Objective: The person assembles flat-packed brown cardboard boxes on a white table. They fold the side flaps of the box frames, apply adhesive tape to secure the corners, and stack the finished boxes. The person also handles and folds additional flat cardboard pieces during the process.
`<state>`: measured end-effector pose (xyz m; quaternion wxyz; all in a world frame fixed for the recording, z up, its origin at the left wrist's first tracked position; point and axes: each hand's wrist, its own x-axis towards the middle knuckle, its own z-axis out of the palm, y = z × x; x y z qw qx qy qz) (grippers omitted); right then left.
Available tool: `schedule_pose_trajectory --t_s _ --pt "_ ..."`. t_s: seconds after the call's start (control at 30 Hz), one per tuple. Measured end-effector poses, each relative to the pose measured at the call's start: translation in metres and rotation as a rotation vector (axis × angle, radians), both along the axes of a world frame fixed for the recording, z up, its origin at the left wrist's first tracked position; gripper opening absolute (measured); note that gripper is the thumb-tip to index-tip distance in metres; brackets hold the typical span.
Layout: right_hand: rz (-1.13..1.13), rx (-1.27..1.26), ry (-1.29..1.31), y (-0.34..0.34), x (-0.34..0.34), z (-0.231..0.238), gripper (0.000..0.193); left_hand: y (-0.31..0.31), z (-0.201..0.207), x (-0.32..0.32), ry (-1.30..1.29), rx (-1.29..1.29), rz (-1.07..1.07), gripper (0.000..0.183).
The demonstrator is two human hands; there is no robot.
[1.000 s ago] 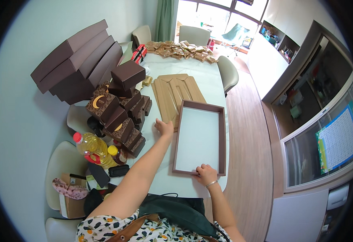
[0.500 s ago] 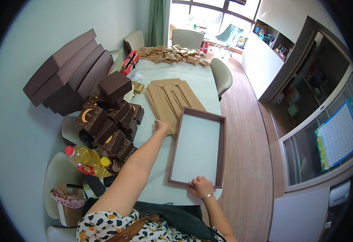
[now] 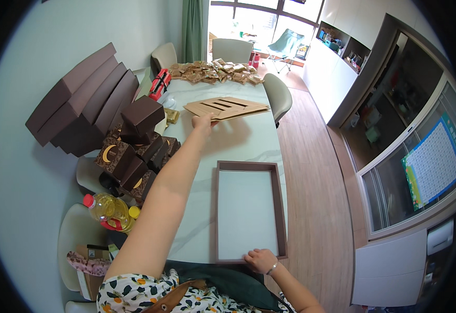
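My left hand (image 3: 203, 123) reaches far across the table and is closed on the near edge of a stack of flat slotted cardboard sheets (image 3: 230, 108). The stack is raised and tilted, with a shadow on the tabletop below it. At the near end of the table, my right hand (image 3: 260, 260) is curled over the near rim of a shallow rectangular box (image 3: 279, 214). This box has dark brown walls and a pale bottom, and it lies flat, apart from the cardboard.
Patterned brown boxes (image 3: 114, 156) and large brown trays (image 3: 82, 99) pile up at left beside oil bottles (image 3: 110, 208). Small gold packets (image 3: 212, 72) cover the white table's (image 3: 196, 224) far end, near a red object (image 3: 159, 84). Chairs (image 3: 278, 96) surround the table.
My left hand has lifted the cardboard stack and moved it away from me. The shallow box has straightened and shifted nearer, clear of the cardboard, with my right hand still at its near rim.
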<state>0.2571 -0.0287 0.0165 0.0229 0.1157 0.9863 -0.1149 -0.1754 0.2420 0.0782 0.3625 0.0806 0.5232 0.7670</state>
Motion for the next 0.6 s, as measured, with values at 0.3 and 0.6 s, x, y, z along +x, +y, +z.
schedule_pose_trajectory --t_s 0.3,0.6 --pt "-0.074 0.117 0.017 0.067 -0.095 -0.030 0.017 -0.070 0.028 0.056 -0.156 0.214 -0.289 0.030" --pt "-0.509 0.240 0.031 0.109 -0.095 -0.027 0.034 -0.205 0.049 0.107 -0.105 0.377 -0.508 0.057"
